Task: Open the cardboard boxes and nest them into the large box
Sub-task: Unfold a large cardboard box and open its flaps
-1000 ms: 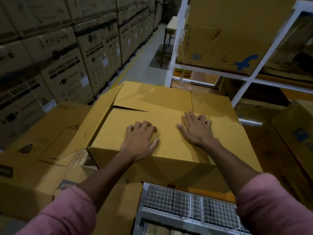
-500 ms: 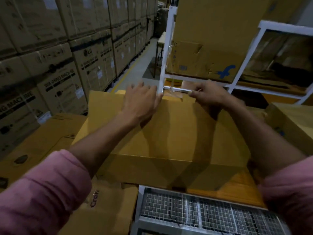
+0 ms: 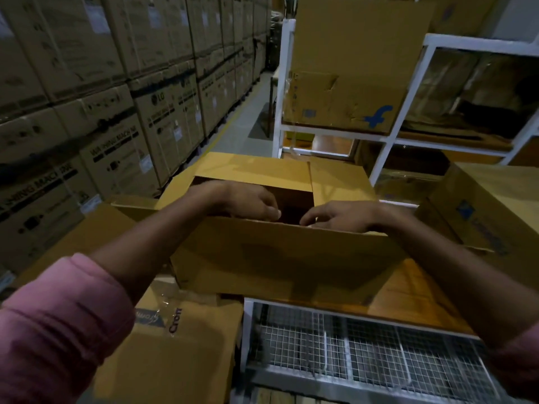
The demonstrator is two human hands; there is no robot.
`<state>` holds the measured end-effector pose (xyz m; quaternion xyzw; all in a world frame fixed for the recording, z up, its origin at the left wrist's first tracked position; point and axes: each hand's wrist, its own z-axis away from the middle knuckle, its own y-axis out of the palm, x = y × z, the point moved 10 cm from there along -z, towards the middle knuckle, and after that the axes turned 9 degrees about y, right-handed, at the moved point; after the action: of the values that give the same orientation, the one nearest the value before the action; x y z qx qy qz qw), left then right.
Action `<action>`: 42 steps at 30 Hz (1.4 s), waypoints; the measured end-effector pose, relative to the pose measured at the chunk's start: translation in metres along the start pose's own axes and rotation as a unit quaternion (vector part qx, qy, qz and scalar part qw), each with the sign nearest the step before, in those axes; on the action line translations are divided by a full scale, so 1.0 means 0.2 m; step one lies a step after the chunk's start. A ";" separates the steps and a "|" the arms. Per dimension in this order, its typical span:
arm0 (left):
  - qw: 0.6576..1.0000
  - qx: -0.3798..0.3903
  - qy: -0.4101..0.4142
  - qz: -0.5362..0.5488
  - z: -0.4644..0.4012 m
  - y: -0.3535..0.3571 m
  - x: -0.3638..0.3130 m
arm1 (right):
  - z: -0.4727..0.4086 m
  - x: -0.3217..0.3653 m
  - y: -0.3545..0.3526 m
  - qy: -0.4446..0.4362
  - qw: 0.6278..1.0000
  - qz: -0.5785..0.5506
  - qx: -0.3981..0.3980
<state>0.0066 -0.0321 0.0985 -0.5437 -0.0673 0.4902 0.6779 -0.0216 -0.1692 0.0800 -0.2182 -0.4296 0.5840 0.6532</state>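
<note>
The cardboard box point(image 3: 280, 252) sits open at the counter's point(image 3: 408, 290) near edge. Left hand point(image 3: 248, 202) and right hand point(image 3: 341, 215), fingers curled, grip its near flap, probably folding it outward.

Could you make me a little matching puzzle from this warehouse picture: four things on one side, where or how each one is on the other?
Things:
1. open box
2. left hand
3. wire mesh shelf
4. box with blue logo

Places or states:
A. up on the white rack
B. below the open box, nearest the camera
C. on the orange surface, flaps up
D. reaching over the near flap into the opening

Pairs: 1-C, 2-D, 3-B, 4-A
</note>
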 end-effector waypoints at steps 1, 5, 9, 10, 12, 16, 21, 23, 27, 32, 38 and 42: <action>1.000 0.006 -0.006 -0.027 -0.02 0.05 0.02 | 0.01 -0.01 0.04 -0.005 1.000 -0.003 0.002; 0.994 0.050 -0.040 -0.091 -0.07 0.26 0.12 | -0.01 -0.10 0.25 0.001 0.999 0.007 0.033; 0.994 -0.039 -0.057 -0.079 -0.15 0.39 0.21 | -0.12 -0.20 0.38 0.017 0.993 0.054 -0.106; 0.993 -0.078 -0.053 -0.066 -0.17 0.40 0.23 | -0.14 -0.21 0.41 0.019 0.987 0.072 -0.145; 0.990 -0.136 -0.039 -0.028 -0.21 0.45 0.27 | -0.17 -0.21 0.44 0.021 0.967 0.125 -0.220; 0.973 -0.184 -0.034 -0.134 -0.23 0.52 0.32 | -0.22 -0.24 0.46 0.017 0.945 0.157 -0.287; 0.966 -0.212 -0.012 -0.146 -0.23 0.53 0.35 | -0.25 -0.27 0.49 0.041 0.947 0.115 -0.297; 0.965 -0.220 -0.004 -0.142 -0.21 0.52 0.39 | -0.26 -0.23 0.50 0.033 0.939 0.124 -0.320; 0.963 -0.229 0.003 -0.142 -0.17 0.52 0.48 | -0.28 -0.13 0.52 0.018 0.931 0.121 -0.345; 0.961 -0.233 0.005 -0.146 -0.10 0.50 0.57 | -0.32 -0.04 0.54 0.006 0.927 0.110 -0.358; 0.961 -0.229 -0.028 -0.153 -0.06 0.52 0.63 | -0.31 -0.01 0.52 -0.010 0.918 0.020 -0.395; 0.955 -0.270 -0.020 -0.122 -0.15 0.50 0.46 | -0.27 -0.08 0.40 0.018 0.899 0.028 -0.437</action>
<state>0.0121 0.0076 -0.0348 -0.6842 -0.2766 0.3781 0.5589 -0.0220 -0.1555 -0.0169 -0.5041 -0.6239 0.3515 0.4828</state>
